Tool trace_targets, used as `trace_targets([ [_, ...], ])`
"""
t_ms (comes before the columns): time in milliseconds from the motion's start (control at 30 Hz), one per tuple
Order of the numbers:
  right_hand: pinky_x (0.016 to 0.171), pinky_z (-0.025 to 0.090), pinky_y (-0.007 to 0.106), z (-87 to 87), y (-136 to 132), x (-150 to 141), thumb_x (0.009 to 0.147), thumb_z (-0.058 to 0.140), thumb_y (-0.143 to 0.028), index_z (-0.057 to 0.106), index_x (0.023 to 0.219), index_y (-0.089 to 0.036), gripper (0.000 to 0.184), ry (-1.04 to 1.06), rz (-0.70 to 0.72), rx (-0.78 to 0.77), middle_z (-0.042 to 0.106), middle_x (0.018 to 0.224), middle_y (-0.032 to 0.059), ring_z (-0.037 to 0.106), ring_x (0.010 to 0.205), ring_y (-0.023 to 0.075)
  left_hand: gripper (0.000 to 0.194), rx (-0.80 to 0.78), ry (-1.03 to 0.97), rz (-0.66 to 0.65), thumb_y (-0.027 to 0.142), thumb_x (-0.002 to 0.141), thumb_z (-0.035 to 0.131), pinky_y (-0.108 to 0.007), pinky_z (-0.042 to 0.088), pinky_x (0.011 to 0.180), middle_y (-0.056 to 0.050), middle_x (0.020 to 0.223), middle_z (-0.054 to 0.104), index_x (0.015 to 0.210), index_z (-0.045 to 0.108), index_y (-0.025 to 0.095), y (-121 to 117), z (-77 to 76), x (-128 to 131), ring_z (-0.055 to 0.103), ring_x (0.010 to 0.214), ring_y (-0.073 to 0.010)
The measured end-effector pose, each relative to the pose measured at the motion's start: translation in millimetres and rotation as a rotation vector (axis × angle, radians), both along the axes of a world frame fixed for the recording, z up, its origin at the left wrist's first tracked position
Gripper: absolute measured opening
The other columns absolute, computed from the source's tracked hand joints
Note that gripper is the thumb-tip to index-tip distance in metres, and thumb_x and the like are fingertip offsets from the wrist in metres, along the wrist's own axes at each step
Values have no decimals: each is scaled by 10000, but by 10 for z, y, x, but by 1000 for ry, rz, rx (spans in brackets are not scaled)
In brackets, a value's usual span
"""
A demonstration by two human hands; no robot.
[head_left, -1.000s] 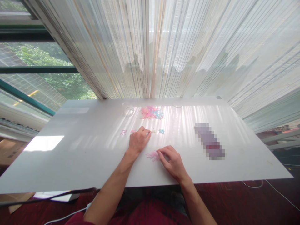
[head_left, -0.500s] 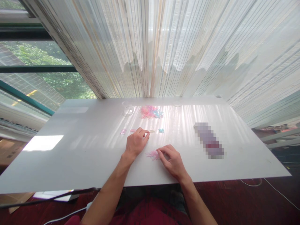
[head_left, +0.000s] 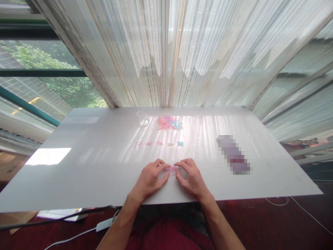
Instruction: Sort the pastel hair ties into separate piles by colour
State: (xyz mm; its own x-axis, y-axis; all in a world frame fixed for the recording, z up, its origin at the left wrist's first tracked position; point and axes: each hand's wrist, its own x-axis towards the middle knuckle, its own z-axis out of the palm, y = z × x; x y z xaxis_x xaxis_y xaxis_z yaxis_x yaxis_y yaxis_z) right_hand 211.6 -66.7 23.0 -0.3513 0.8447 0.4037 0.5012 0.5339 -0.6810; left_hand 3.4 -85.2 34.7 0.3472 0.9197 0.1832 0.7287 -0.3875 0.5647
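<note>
A mosaic of blocks hides the long purplish item (head_left: 234, 154) at your right, so you cannot make out what it is. Your fingers partly cover the pink-violet pile (head_left: 171, 170), and its single pieces blur together; the bottom edge crops your forearms. The white worktop (head_left: 91, 139) carries streaked light and one bright patch at the left. Behind it hangs a pale striped curtain (head_left: 130, 52), with a window (head_left: 70, 88) to the left and dark red floor (head_left: 241, 225) below. The pile lies between your left hand (head_left: 149, 178) and right hand (head_left: 191, 178), at the fingertips; each hand's thumb and fingers curve apart. Beyond stand a row of five small clusters (head_left: 160, 143) and a larger multicoloured heap (head_left: 168, 123).
</note>
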Motion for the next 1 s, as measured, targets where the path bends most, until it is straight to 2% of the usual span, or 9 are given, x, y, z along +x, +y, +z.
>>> trace_targets([
  [133, 800, 551, 403, -11, 5, -21, 918, 599, -130, 676, 1035, -215, 164, -59, 5, -1, 636, 904, 68, 587, 888, 240, 169, 62, 4, 56, 276, 963, 606, -316, 539, 766, -47, 998, 691, 1084, 713, 229, 15, -79, 32, 669, 821, -188],
  [333, 776, 544, 395, -21, 15, -20, 942, 593, -159, 676, 961, -232, 112, -55, 8, -2, 651, 876, 56, 598, 870, 235, 178, 97, -7, 57, 301, 997, 583, -306, 526, 758, -37, 968, 697, 1037, 749, 251, 9, -110, 20, 664, 802, -172],
  [500, 771, 544, 389, -5, 8, -11, 935, 606, -156, 676, 951, -227, 101, -41, 14, -5, 653, 871, 55, 603, 868, 233, 177, 109, -47, 53, 294, 996, 592, -294, 517, 747, -38, 960, 696, 1028, 759, 244, -10, -107, 9, 656, 809, -170],
  [667, 791, 551, 400, -12, 3, -20, 942, 600, -166, 686, 1039, -225, 142, -51, 11, 10, 658, 899, 62, 602, 879, 237, 173, 106, -60, 46, 294, 991, 603, -282, 513, 728, -35, 968, 695, 1037, 765, 254, -23, -101, -3, 631, 748, -147],
  [1000, 779, 551, 400, -7, 4, 0, 945, 602, -171, 689, 961, -224, 103, -24, 14, -2, 657, 878, 59, 607, 869, 236, 178, 50, -123, 75, 287, 988, 585, -263, 513, 673, -41, 965, 684, 1012, 752, 229, -34, -58, 6, 583, 669, -123],
])
